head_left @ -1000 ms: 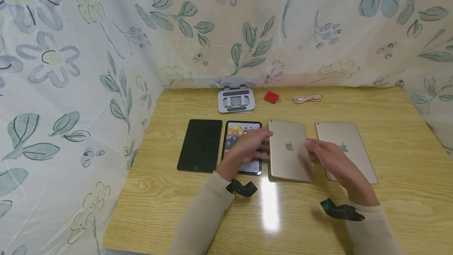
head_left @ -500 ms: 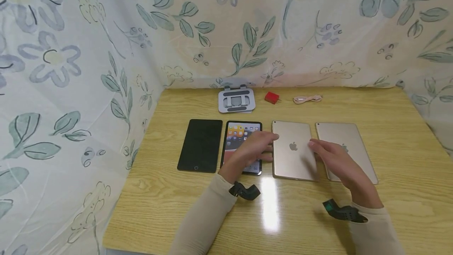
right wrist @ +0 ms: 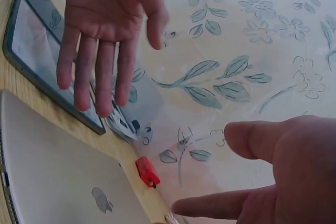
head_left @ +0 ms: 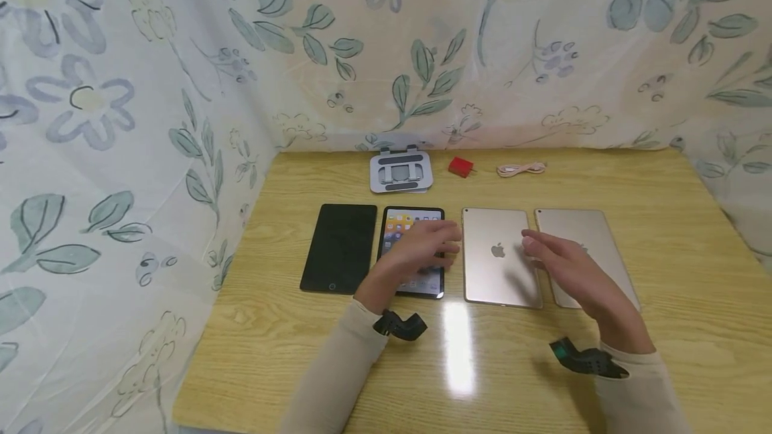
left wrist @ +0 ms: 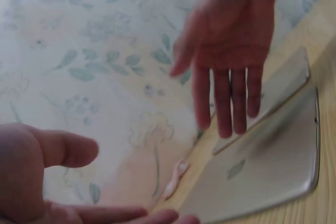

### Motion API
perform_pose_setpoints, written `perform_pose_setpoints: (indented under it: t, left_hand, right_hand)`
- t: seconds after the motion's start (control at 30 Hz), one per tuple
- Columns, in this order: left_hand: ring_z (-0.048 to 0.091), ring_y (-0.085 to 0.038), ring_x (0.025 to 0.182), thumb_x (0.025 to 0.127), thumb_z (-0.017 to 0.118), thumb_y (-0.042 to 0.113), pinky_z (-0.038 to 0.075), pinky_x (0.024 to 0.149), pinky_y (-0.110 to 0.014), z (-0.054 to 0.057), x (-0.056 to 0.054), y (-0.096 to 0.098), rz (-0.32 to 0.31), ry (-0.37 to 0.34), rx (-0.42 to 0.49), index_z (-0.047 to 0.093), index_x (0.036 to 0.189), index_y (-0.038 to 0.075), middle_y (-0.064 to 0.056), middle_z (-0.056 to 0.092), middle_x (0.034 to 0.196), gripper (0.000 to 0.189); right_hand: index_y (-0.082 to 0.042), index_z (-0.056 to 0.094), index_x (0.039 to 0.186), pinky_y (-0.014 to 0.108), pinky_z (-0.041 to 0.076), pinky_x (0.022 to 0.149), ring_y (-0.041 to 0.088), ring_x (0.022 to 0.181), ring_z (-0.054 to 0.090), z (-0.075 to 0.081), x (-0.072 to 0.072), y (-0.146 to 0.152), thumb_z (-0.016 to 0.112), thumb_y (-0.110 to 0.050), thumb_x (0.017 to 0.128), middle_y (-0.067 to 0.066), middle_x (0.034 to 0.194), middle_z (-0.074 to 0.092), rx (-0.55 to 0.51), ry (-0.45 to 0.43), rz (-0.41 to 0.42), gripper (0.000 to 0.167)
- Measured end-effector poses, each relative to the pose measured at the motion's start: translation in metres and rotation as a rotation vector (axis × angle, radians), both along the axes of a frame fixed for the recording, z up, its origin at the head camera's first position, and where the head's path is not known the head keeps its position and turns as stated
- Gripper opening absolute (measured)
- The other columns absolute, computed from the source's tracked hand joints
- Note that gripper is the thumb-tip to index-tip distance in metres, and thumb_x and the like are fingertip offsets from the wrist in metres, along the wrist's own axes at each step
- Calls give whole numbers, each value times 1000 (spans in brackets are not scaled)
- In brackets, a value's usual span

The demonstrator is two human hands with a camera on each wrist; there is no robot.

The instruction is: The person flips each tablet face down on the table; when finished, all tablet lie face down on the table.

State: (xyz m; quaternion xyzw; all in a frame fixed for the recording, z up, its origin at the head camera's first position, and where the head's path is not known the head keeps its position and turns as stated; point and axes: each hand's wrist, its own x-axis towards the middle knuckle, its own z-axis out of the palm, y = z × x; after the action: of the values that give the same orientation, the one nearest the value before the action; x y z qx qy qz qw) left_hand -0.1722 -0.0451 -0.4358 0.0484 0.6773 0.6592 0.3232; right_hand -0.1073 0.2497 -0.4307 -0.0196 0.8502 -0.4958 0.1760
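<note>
Between my two hands a gold tablet (head_left: 499, 273) lies face down on the table, its apple logo showing. Beside it on the right is a second gold tablet (head_left: 603, 233), also face down and partly hidden under my right hand. My left hand (head_left: 419, 246), fingers spread and straight, hovers over a tablet with a lit screen (head_left: 416, 214). My right hand (head_left: 563, 263) is held above the gap between the gold tablets, holding nothing. Both palms face each other, as the left wrist view shows with the right hand (left wrist: 231, 40). A dark-screened tablet (head_left: 339, 246) lies at the far left.
Along the back of the wooden table (head_left: 271, 367) sit a grey folding stand (head_left: 401, 171), a red charger plug (head_left: 461, 167) and a coiled pink cable (head_left: 521, 169). A floral cloth (head_left: 422, 52) hangs behind and to the left.
Both hands held the middle gold tablet by its sides, tilted and then lowered. It has shifted slightly right and lies flat; both hands have let go and the left has drawn away leftward.
</note>
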Motion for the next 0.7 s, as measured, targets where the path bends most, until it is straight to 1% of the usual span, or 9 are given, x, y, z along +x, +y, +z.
perform_pose_setpoints:
  t: [0.07,0.13,0.17,0.2,0.27,0.33,0.4,0.53,0.7]
  left_hand:
    - [62,-39,144,112,63,24,55,118,-54,0,-1,-13,-46,12,14,48,163,0,-20,59,160,58]
    - [61,-42,145,112,62,22,52,120,-57,0,-1,-27,-88,24,39,46,163,-2,-24,57,161,59]
    - [60,-42,146,113,62,21,51,121,-58,1,-1,-35,-106,29,50,45,164,-3,-25,56,161,59]
    - [59,-42,147,113,61,20,49,123,-59,2,-1,-43,-121,33,56,45,164,-3,-25,55,162,58]
    - [59,-41,147,114,60,18,46,125,-61,4,-2,-59,-136,47,65,46,163,-3,-25,55,163,55]
    - [60,-40,147,115,58,17,45,125,-61,7,-2,-75,-135,59,60,48,162,-3,-25,55,163,52]
    - [60,-39,147,115,57,16,44,126,-60,10,-3,-90,-117,58,46,49,161,-3,-25,56,162,50]
    - [58,-42,147,116,55,14,46,125,-58,13,-5,-117,-47,30,20,51,159,-5,-27,56,160,48]
    - [57,-45,148,116,54,12,51,121,-54,11,-7,-141,37,-14,-27,47,159,-10,-29,57,158,49]
  right_hand:
    - [5,33,169,66,41,126,53,151,50,2,0,-1,41,-49,119,31,169,42,-53,-3,22,73]
    - [6,34,168,47,49,125,45,148,56,4,-2,-2,41,-46,120,30,168,46,-121,2,46,71]
    - [7,35,167,35,52,121,39,148,58,5,-2,-4,42,-45,120,28,168,46,-157,7,57,70]
    - [7,35,167,26,53,117,32,147,61,5,-3,-5,42,-44,120,28,168,46,-187,12,66,70]
    - [8,36,166,13,51,110,21,144,62,5,-6,-10,44,-43,120,28,168,46,-247,17,80,69]
    - [9,36,166,12,51,109,17,143,63,5,-8,-17,46,-42,119,29,168,46,-291,9,88,70]
    - [8,37,166,13,52,110,23,145,62,4,-11,-25,48,-42,118,28,168,46,-316,-8,94,70]
    - [9,37,165,19,53,112,40,151,54,0,-16,-41,51,-39,118,28,168,46,-364,-59,94,69]
    - [11,35,165,27,52,118,45,154,49,-10,-18,-58,51,-36,118,29,168,45,-428,-121,109,68]
